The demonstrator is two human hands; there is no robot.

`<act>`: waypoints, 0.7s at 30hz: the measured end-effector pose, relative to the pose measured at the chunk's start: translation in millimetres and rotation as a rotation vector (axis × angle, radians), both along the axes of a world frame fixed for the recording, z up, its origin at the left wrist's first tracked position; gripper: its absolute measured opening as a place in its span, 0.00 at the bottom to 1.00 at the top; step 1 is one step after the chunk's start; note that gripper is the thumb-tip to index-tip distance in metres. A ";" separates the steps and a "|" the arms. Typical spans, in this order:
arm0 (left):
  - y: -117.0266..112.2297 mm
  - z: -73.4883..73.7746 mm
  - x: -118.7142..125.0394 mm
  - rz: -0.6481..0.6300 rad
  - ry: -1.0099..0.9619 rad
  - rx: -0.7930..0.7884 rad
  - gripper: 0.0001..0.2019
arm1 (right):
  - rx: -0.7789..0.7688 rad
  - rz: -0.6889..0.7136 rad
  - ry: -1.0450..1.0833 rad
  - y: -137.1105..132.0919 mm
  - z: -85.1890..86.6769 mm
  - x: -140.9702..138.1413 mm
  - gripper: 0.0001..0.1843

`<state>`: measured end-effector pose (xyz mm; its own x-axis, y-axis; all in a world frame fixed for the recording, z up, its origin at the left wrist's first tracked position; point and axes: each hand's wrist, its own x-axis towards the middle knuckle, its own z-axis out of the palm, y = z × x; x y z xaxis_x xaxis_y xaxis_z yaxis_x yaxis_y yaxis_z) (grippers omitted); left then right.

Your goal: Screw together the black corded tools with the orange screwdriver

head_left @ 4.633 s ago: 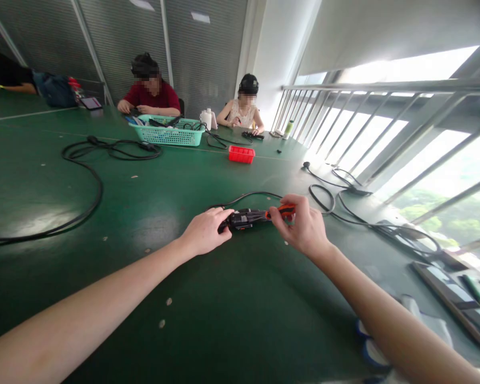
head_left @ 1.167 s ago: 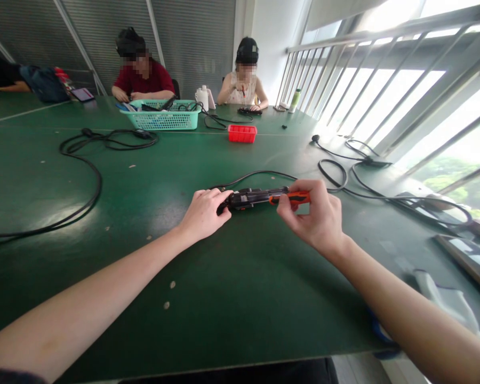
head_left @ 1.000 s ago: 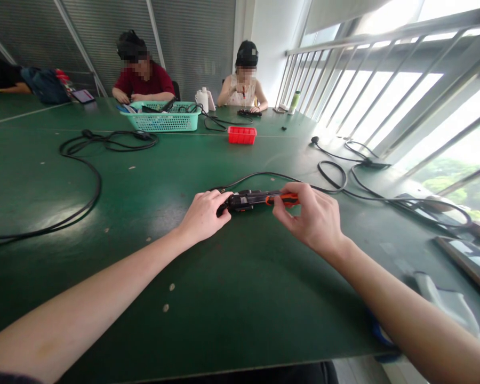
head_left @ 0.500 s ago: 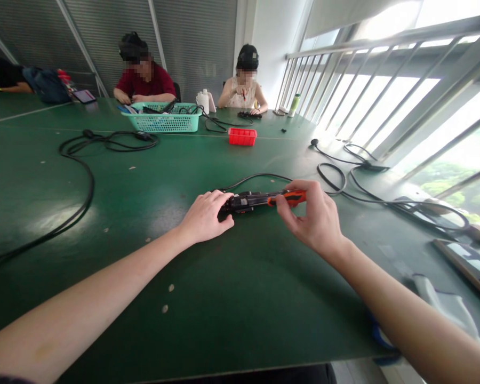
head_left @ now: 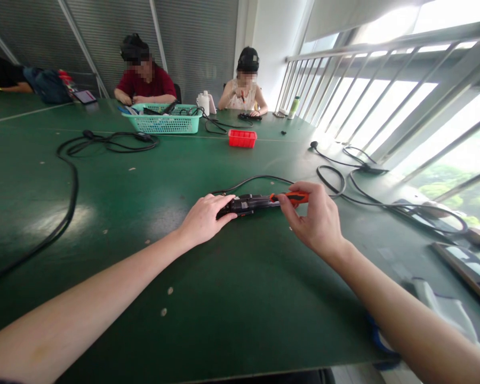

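A long black corded appliance [head_left: 248, 204] lies on the green table [head_left: 224, 298]; its exact kind is hard to make out. Around its left end my left hand [head_left: 208, 217] is closed, thumb in front and fingers over the top. My right hand [head_left: 314, 216] pinches the orange-and-black handle of a screwdriver [head_left: 294, 198]. The screwdriver lies nearly level along the right part of the appliance, pointing left. Where its tip meets the appliance cannot be made out. A thin black cord runs behind the appliance.
A red bin [head_left: 242, 139] and a green basket [head_left: 166, 124] of tools stand farther back. Black cables [head_left: 74, 186] curl at left and right. Two people sit across the table, one with a screwdriver. A railing [head_left: 344, 85] lines the right; a cloth [head_left: 444, 306] lies near right.
The screwdriver has shifted slightly right and sits a little flatter. My left thumb has moved up against the appliance. The view has moved a little.
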<state>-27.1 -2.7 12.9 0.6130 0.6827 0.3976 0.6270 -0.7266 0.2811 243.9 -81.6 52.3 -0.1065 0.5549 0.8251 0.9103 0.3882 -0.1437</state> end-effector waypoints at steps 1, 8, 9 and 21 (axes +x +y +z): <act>-0.4 0.3 0.1 -0.003 -0.002 0.001 0.24 | -0.007 0.003 -0.012 0.5 -0.8 0.7 0.16; -2.4 0.9 -0.1 -0.011 0.002 0.010 0.25 | 0.030 0.021 0.011 -1.7 -3.1 2.2 0.16; -2.5 0.9 -0.3 -0.011 -0.001 0.012 0.25 | 0.028 0.023 0.006 -1.8 -3.0 1.7 0.15; -3.1 1.5 -0.2 -0.009 -0.010 -0.008 0.25 | -0.050 0.052 -0.014 -5.5 4.2 -7.0 0.20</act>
